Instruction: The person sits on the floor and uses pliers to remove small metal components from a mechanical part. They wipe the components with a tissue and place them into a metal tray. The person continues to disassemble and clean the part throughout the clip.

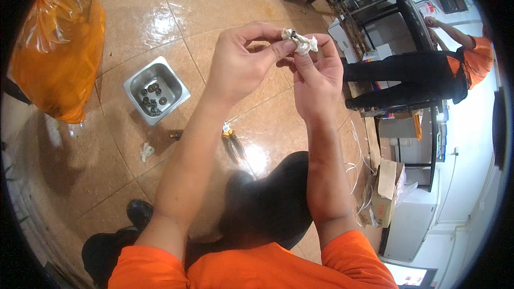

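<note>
Both hands are raised together in front of me, pinching a crumpled white wad of tissue (306, 47) between thumbs and fingers. A small dark piece shows at the wad's left end; its kind is too small to tell. My left hand (241, 61) grips that left end, closed. My right hand (319, 77) is closed on the right side of the wad. Below and to the left, a square metal pan (180, 98) on the tiled floor holds several small dark round metal parts (155, 89). Pliers (232, 143) with yellow and black handles lie beneath my forearms.
A big orange plastic bag (61, 59) stands at the far left. Another crumpled tissue (146, 152) and a dark cylindrical piece (175, 135) lie on the floor. To the right, a person (423, 75) in dark trousers stands by metal shelving (399, 2). An open cardboard box (386, 192) sits nearer.
</note>
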A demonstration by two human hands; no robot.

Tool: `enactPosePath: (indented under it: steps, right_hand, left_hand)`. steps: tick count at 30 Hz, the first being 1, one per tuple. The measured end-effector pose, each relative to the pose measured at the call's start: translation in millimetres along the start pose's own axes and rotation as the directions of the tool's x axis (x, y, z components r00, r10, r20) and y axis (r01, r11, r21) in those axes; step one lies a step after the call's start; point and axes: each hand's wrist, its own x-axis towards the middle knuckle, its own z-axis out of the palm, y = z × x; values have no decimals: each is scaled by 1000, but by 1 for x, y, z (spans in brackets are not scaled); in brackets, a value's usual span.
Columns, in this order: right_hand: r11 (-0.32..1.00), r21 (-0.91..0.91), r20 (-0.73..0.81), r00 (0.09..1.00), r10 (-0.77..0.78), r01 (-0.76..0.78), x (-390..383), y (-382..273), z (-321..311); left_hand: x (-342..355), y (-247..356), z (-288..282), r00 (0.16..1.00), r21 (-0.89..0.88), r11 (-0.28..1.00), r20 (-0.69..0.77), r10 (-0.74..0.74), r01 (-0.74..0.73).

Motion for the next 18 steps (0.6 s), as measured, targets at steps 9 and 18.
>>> enactPosePath:
  steps: [9,18]
  right_hand:
    - [867,418,66,961,270,-272,3,-12,-3]
    - [929,-299,-147,951,-272,220,1,6,3]
  left_hand:
    - [4,-15,-16,990,-386,913,80,-113,136]
    - [4,-8,1,996,-76,996,-76,-50,44]
